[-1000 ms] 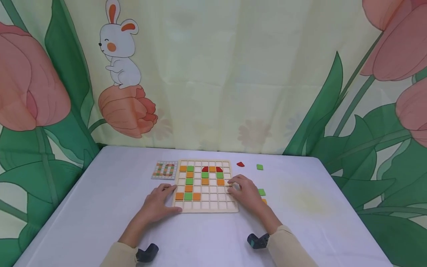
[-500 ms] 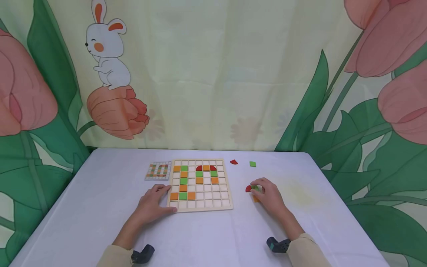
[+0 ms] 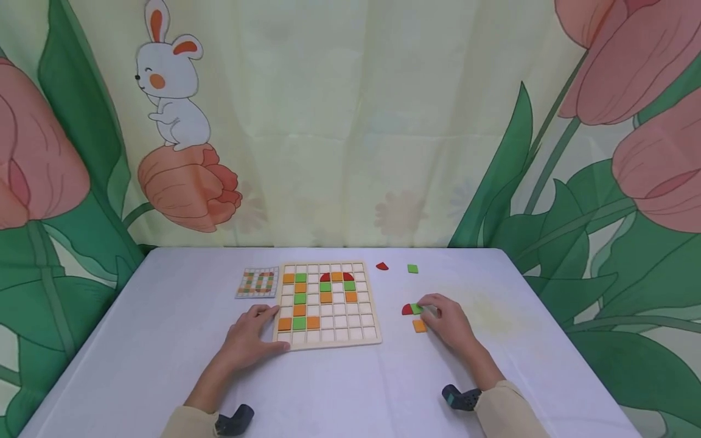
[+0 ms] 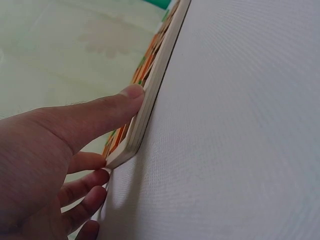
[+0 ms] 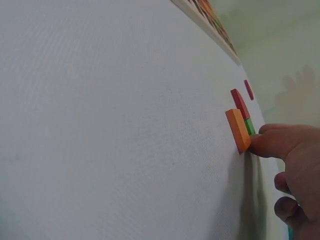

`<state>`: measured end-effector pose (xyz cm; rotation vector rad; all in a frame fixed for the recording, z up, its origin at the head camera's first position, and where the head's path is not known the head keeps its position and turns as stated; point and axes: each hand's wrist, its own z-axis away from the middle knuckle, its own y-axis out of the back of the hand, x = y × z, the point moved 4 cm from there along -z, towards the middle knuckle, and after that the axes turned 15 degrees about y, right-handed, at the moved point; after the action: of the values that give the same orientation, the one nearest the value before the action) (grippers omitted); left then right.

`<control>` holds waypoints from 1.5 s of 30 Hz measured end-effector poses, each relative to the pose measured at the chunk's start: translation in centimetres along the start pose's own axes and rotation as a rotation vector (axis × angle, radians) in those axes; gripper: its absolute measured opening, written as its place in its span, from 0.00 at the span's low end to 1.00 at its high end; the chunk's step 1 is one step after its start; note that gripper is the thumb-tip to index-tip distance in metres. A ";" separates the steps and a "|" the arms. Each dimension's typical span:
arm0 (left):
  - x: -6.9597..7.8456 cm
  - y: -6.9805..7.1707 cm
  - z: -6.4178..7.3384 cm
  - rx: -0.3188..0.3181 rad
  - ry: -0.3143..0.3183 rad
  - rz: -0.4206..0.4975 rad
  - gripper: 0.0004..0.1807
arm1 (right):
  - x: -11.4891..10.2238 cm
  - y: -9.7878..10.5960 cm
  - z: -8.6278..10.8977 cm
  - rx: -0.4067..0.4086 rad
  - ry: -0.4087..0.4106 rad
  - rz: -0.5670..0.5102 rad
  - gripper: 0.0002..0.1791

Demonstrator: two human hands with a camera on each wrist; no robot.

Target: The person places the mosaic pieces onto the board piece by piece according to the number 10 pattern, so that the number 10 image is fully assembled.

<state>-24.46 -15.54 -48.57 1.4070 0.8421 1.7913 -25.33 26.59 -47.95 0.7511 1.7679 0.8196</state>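
Note:
A wooden grid board [image 3: 334, 347] with orange, green and red tiles in its cells lies on the white table. My left hand [image 3: 249, 337] holds its near left corner, thumb along the front rim and fingers at the left side. In the left wrist view, the thumb [image 4: 117, 102] presses the rim. Right of the board, my right hand [image 3: 451, 325] pinches at a green square tile [image 3: 415, 308], with thumb and index finger at its right end. A red quarter-round tile [image 3: 406, 309] sits against the green one. An orange square tile [image 3: 419, 326] lies just nearer, below the fingertips.
A small printed pattern card [image 3: 257, 283] lies left of the board. Behind the right hand are a loose red tile [image 3: 382, 266] and a second loose green tile [image 3: 413, 268]. A flower-and-rabbit curtain [image 3: 317, 121] hangs past the table's far edge.
My right hand moved from the board's right edge out to the loose tiles, then shifted slightly right, uncovering more of the green and orange tiles. My left hand stayed at the board's corner.

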 end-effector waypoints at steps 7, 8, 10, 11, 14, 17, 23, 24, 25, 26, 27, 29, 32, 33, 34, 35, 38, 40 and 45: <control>0.1 0.0 0.1 0.006 0.007 0.001 0.50 | -0.3 -0.3 -0.3 -0.013 0.019 0.021 0.13; 0.1 0.0 0.2 0.007 0.007 0.002 0.50 | -0.3 -0.3 -0.3 -0.012 0.017 0.023 0.13; 0.2 0.0 0.2 0.008 0.007 0.003 0.50 | -0.4 -0.3 -0.3 -0.003 0.018 0.023 0.12; 0.2 0.1 0.2 0.009 0.006 0.004 0.50 | -0.4 -0.3 -0.3 0.002 0.020 0.021 0.12; 0.2 0.1 0.3 0.009 0.005 0.003 0.50 | -0.4 -0.4 -0.2 0.024 0.034 0.021 0.12; 0.2 0.2 0.4 0.010 0.005 0.003 0.50 | -0.6 -0.4 -0.3 0.039 0.056 0.014 0.11; 0.1 0.1 0.3 0.007 0.004 0.003 0.50 | -2.0 -0.7 -0.9 0.037 0.100 -0.017 0.10; 0.1 0.2 0.3 0.008 0.002 0.004 0.50 | -2.4 -0.9 -1.1 0.034 0.107 -0.019 0.10; 0.0 0.1 0.3 0.009 0.001 0.003 0.50 | -2.7 -1.1 -1.2 0.033 0.114 -0.020 0.10; 0.0 0.1 0.2 0.010 0.000 0.002 0.50 | -3.1 -1.2 -1.4 0.034 0.126 -0.024 0.09; 0.0 0.1 0.2 0.012 -0.001 0.002 0.50 | -3.5 -1.5 -1.5 0.034 0.133 -0.026 0.09; 0.0 0.1 0.2 0.014 0.000 -0.001 0.50 | -4.2 -1.9 -1.9 0.033 0.147 -0.030 0.09; 0.0 -0.1 0.2 0.016 0.007 0.005 0.50 | -5.1 -2.8 -2.4 0.023 0.157 -0.040 0.08; 0.0 -0.2 0.2 0.016 0.010 0.007 0.50 | -5.3 -3.1 -2.6 0.016 0.151 -0.044 0.08; -0.1 -0.3 0.2 0.016 0.014 0.007 0.50 | -5.6 -3.4 -2.7 0.008 0.149 -0.047 0.08; -0.1 -0.4 0.2 0.015 0.019 0.009 0.50 | -5.8 -3.7 -2.9 -0.001 0.142 -0.057 0.08; -0.1 -0.5 0.2 0.008 0.030 0.010 0.50 | -6.5 -4.7 -3.3 -0.023 0.143 -0.083 0.07; -0.1 -0.5 0.2 0.007 0.028 0.013 0.50 | -7.0 -5.2 -3.6 -0.035 0.159 -0.103 0.07; 0.0 -0.3 0.1 0.025 0.006 0.024 0.49 | -8.1 -6.5 -4.3 -0.057 0.231 -0.140 0.08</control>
<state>-24.31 -15.37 -48.84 1.4346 0.8568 1.8093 -27.71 15.63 -47.85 0.5044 1.9693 0.8857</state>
